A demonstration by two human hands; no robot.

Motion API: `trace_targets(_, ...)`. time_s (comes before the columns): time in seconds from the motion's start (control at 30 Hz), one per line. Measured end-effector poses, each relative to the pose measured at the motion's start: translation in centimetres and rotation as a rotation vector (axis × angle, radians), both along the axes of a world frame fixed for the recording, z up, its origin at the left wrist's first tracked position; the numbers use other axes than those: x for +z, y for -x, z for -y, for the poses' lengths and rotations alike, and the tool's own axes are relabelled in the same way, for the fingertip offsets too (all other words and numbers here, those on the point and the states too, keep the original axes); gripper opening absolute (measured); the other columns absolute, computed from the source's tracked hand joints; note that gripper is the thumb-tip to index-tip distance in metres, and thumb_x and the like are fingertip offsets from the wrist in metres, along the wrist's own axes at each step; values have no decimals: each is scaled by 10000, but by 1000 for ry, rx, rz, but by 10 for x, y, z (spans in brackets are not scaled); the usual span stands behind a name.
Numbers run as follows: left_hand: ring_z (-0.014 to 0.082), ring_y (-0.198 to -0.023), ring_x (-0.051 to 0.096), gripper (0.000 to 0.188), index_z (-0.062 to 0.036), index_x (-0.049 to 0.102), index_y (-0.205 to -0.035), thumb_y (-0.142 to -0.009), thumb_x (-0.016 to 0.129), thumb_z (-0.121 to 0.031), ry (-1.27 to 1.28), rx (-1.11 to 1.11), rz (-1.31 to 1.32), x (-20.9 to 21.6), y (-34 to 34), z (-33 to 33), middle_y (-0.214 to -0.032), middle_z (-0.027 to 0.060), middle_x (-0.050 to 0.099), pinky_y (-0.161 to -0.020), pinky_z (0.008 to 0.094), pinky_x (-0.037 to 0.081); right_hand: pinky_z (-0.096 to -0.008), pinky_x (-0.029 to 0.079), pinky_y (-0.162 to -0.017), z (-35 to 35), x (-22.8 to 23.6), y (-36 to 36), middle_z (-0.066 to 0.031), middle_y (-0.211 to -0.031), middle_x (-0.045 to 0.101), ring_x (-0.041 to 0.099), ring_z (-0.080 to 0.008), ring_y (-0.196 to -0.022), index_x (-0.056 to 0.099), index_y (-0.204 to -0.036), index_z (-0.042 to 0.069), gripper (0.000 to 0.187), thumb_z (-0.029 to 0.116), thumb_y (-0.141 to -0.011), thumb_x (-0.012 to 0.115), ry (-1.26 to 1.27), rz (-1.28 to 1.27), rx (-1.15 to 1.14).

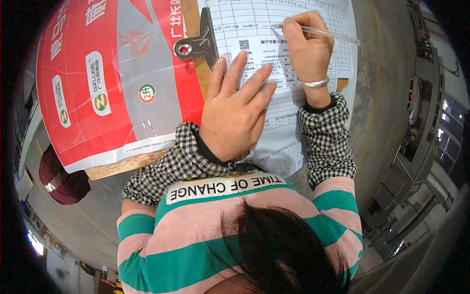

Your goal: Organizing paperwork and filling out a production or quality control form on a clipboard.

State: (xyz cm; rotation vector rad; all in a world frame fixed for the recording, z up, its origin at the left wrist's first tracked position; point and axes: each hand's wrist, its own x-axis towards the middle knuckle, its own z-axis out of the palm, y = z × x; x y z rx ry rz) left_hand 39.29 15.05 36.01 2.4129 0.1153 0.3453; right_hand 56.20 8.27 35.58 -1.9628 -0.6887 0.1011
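Observation:
My right hand [311, 49] grips a slim clear-barrelled pen [338, 35], its tip resting on a printed form with ruled rows. Handwriting runs along the row left of the tip. My left hand [237, 105] lies flat with fingers spread over the lower papers [279, 130]. Just beyond its fingertips, a metal bulldog clip [203, 44] grips the left edge of the sheets against a brown clipboard [201, 78]. A smaller printed slip [249, 54] with a square code sits over the larger form, partly covered by both hands.
Left of the papers spreads a large red and grey printed cardboard sheet [152, 105], with a wooden edge [122, 165] below it. A dark red rounded object [63, 176] is at the lower left. Concrete floor [379, 98] and machinery [421, 98] lie to the right.

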Motion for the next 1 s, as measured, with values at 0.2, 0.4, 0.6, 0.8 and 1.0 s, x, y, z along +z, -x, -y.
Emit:
trace_targets(0.2, 367, -1226, 359, 366, -63, 604, -1050, -687, 608, -112, -14, 13, 36, 1, -1, 1, -1233, 67, 500, -1033, 530, 225, -180, 315, -444, 1, -1, 1, 46, -598, 530, 431, -1, -532, 570, -736, 15, 93, 76, -792, 612, -29, -11, -10)
trace_targets(0.4, 367, -1235, 349, 380, -63, 600, -1060, -684, 610, -119, -14, 9, 32, 1, 0, 1, -1242, 68, 495, -1039, 530, 213, -209, 329, -445, 1, 0, 1, 22, -590, 504, 415, -28, -526, 533, -720, 23, 101, 42, -805, 583, -49, -46, 30)
trace_targets(0.6, 366, -1264, 323, 513, -109, 575, -1130, -626, 663, -132, -10, 5, -10, -1, 2, 2, -1301, 53, 473, -1045, 538, 187, -187, 308, -444, 1, -1, 2, 47, -587, 516, 407, -5, -523, 566, -722, 16, 101, 77, -792, 606, -28, -6, -14)
trace_targets(0.8, 366, -1246, 339, 376, -55, 599, -1064, -692, 604, -114, 19, 18, 30, -1, 2, 1, -1248, 76, 492, -1051, 528, 201, -219, 385, -443, 0, 1, 3, -8, -565, 564, 495, -50, -506, 544, -712, 7, 124, 84, -784, 610, -38, -36, -8)
trace_targets(1.0, 361, -1259, 328, 380, -56, 594, -1068, -695, 603, -129, 21, 12, 14, 0, 2, 1, -1253, 74, 487, -1057, 530, 188, -218, 385, -450, -2, 0, 3, -8, -584, 567, 492, -48, -521, 543, -718, 8, 118, 78, -783, 612, -40, -21, -8)
